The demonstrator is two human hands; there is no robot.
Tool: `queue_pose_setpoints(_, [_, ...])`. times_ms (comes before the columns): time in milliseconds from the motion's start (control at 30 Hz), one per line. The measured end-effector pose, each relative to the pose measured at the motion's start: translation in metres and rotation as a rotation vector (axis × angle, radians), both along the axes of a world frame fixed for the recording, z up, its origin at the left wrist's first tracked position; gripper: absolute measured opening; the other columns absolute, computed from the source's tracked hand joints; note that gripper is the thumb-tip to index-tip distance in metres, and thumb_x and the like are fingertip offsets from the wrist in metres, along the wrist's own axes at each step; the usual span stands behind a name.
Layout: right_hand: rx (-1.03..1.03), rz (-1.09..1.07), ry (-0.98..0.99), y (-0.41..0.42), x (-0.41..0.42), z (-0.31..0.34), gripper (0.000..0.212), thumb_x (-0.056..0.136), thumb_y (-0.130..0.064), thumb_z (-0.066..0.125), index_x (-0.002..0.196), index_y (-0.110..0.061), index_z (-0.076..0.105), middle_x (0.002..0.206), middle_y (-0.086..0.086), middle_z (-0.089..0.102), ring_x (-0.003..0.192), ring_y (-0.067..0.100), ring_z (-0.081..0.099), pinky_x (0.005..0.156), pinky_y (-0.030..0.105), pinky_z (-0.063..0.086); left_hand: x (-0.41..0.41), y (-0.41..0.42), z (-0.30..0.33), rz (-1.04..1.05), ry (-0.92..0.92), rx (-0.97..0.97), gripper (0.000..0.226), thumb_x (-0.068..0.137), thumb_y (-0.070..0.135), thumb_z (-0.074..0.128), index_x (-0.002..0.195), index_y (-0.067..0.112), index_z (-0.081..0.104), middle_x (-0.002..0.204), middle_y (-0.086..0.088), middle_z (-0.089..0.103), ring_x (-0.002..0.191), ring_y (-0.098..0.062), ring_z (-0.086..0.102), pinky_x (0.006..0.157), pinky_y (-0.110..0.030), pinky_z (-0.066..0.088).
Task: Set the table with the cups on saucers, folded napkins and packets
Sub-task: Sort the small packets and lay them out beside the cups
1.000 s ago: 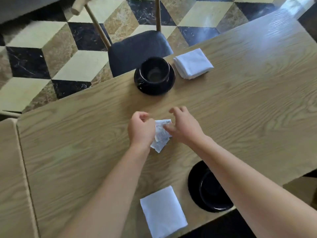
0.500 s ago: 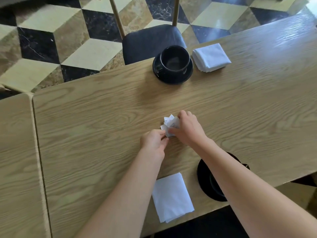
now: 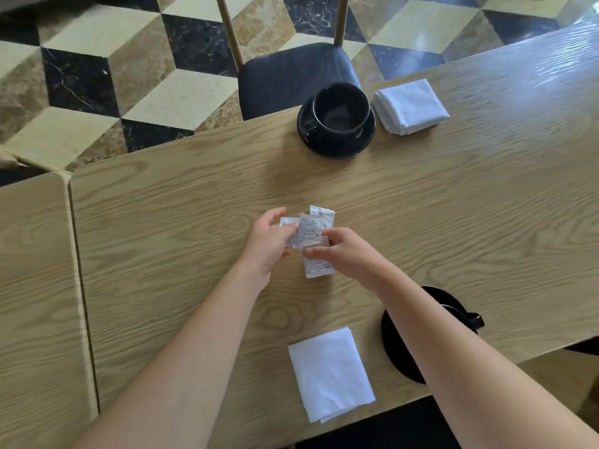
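Small white printed packets [image 3: 309,233] are bunched at the middle of the wooden table [image 3: 453,205]. My left hand [image 3: 267,243] pinches them from the left, and my right hand [image 3: 343,256] grips one packet [image 3: 317,268] that hangs lower. A black cup [image 3: 340,106] stands on a black saucer [image 3: 337,145] at the far edge, a folded white napkin [image 3: 410,105] to its right. Near me lies a second folded napkin [image 3: 330,372]; right of it a black saucer [image 3: 397,345] with a cup, mostly hidden by my right forearm.
A dark-seated chair [image 3: 295,76] stands behind the far setting. A second table [image 3: 35,303] butts against the left side. The floor has a cube-pattern tile.
The packets were lifted off the table and fanned between both hands; my right hand now pulls one packet lower. The view shifted so the far cup sits further right.
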State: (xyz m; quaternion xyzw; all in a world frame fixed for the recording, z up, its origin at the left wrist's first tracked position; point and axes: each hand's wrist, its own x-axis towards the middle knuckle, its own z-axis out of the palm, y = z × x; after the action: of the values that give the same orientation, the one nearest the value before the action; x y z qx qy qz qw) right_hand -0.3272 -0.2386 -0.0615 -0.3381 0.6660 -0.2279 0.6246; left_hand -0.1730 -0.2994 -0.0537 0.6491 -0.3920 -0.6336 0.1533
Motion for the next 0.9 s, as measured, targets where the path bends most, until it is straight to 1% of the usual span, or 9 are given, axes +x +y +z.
queue_pose_setpoints(133, [-0.055,0.029,-0.007,-0.007,-0.009,0.001,0.02,0.09,-0.025,0.076,0.11,-0.022,0.076,0.094,-0.003,0.08,0.086,0.01,0.075,0.077,0.029,0.056,0.007,-0.006,0.001,-0.04,0.167,0.054,0.015,0.093,0.01,0.066,0.101,0.019,0.075,0.097,-0.002,0.077,0.083,-0.016,0.067,0.065,-0.028,0.049])
queue_pose_setpoints(200, [-0.092,-0.041,-0.058,-0.009,-0.012,0.002,0.022,0.09,-0.023,0.077,0.111,-0.029,0.075,0.097,-0.002,0.08,0.09,0.013,0.076,0.079,0.029,0.057,0.007,-0.008,0.001,-0.023,0.104,-0.001,0.015,0.09,0.006,0.069,0.089,0.02,0.074,0.084,0.0,0.076,0.072,-0.013,0.064,0.058,-0.024,0.046])
queue_pose_setpoints(300, [-0.134,-0.1,-0.083,-0.011,-0.015,0.003,0.017,0.094,-0.024,0.071,0.105,-0.036,0.077,0.099,-0.003,0.081,0.094,0.016,0.077,0.085,0.033,0.059,0.007,-0.013,0.004,-0.052,-0.011,-0.09,0.017,0.084,0.004,0.073,0.089,0.02,0.071,0.085,-0.003,0.074,0.062,-0.008,0.063,0.05,-0.021,0.045])
queue_pose_setpoints(400, [-0.131,-0.11,-0.021,-0.019,-0.019,0.005,0.014,0.097,-0.026,0.068,0.106,-0.029,0.078,0.097,-0.001,0.081,0.09,0.015,0.077,0.085,0.04,0.059,0.009,-0.018,0.006,-0.114,-0.142,-0.184,0.017,0.083,0.012,0.071,0.095,0.023,0.069,0.096,-0.004,0.074,0.081,-0.022,0.068,0.069,-0.034,0.055])
queue_pose_setpoints(500, [-0.099,-0.026,0.03,-0.033,-0.024,0.01,0.018,0.098,-0.028,0.066,0.112,-0.022,0.075,0.099,0.001,0.08,0.09,0.019,0.077,0.087,0.043,0.06,0.007,-0.022,0.009,-0.164,-0.306,-0.296,0.008,0.084,0.035,0.067,0.091,0.032,0.071,0.102,0.005,0.066,0.1,-0.021,0.061,0.09,-0.037,0.051])
queue_pose_setpoints(567, [-0.075,0.019,0.024,-0.043,-0.024,0.013,0.02,0.098,-0.029,0.067,0.114,-0.019,0.074,0.102,0.003,0.08,0.093,0.022,0.077,0.09,0.045,0.059,0.007,-0.025,0.009,-0.139,-0.272,-0.327,0.024,0.084,0.046,0.068,0.101,0.029,0.074,0.11,0.005,0.069,0.111,-0.02,0.06,0.098,-0.039,0.049])
queue_pose_setpoints(667, [-0.06,0.041,-0.046,-0.057,-0.022,0.015,0.019,0.098,-0.026,0.068,0.114,-0.016,0.073,0.104,0.007,0.079,0.093,0.023,0.077,0.084,0.04,0.06,0.007,-0.032,0.009,-0.029,-0.048,-0.234,0.019,0.085,0.037,0.076,0.097,0.023,0.074,0.093,0.004,0.077,0.088,-0.011,0.071,0.075,-0.03,0.054])
queue_pose_setpoints(767, [-0.061,0.041,-0.081,-0.072,-0.017,0.015,0.018,0.097,-0.025,0.07,0.111,-0.016,0.074,0.102,0.007,0.08,0.088,0.02,0.078,0.078,0.033,0.061,0.008,-0.042,0.003,0.06,-0.02,-0.216,0.007,0.088,0.024,0.076,0.081,0.023,0.074,0.073,0.005,0.076,0.066,-0.005,0.069,0.055,-0.018,0.048])
queue_pose_setpoints(900, [-0.084,0.048,0.096,-0.099,-0.009,0.01,0.016,0.089,-0.03,0.077,0.098,-0.017,0.075,0.096,0.005,0.077,0.082,0.018,0.074,0.071,0.035,0.057,0.01,-0.066,0.001,0.069,-0.085,-0.187,0.013,0.09,0.021,0.072,0.078,0.019,0.074,0.071,0.001,0.073,0.06,-0.007,0.064,0.053,-0.022,0.048])
